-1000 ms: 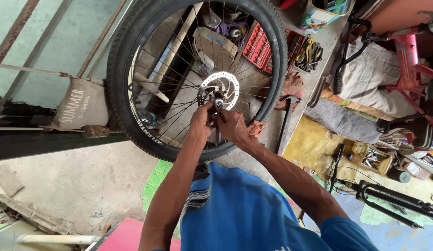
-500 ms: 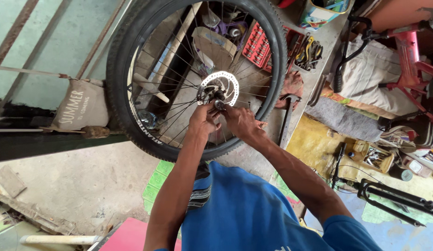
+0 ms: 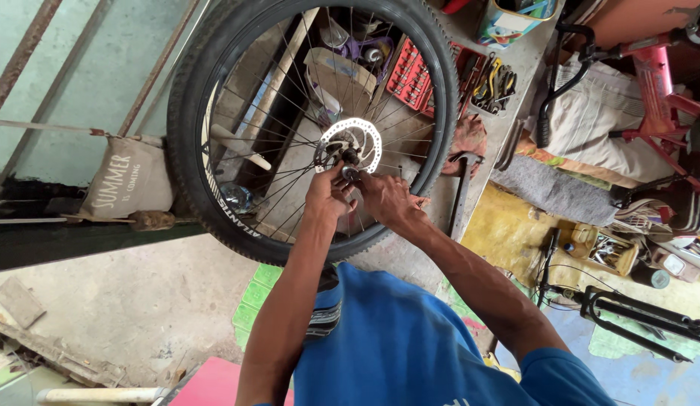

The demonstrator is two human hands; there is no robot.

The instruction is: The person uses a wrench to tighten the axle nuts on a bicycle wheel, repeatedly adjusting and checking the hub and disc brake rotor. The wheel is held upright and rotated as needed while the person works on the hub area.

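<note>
The bicycle wheel (image 3: 215,150) stands upright in the upper middle of the frame, its silver brake disc (image 3: 369,135) at the hub. My left hand (image 3: 329,197) and right hand (image 3: 386,199) sit close together just below that hub, fingertips pinched on the axle end (image 3: 348,173) (what exactly is between them I cannot tell). Behind the spokes lies a red socket tray (image 3: 410,75), with pliers (image 3: 494,81) to its right on the grey surface (image 3: 527,56). A hammer (image 3: 463,188) lies beside the tyre, and a pale cloth bag (image 3: 128,180) hangs at the left.
</note>
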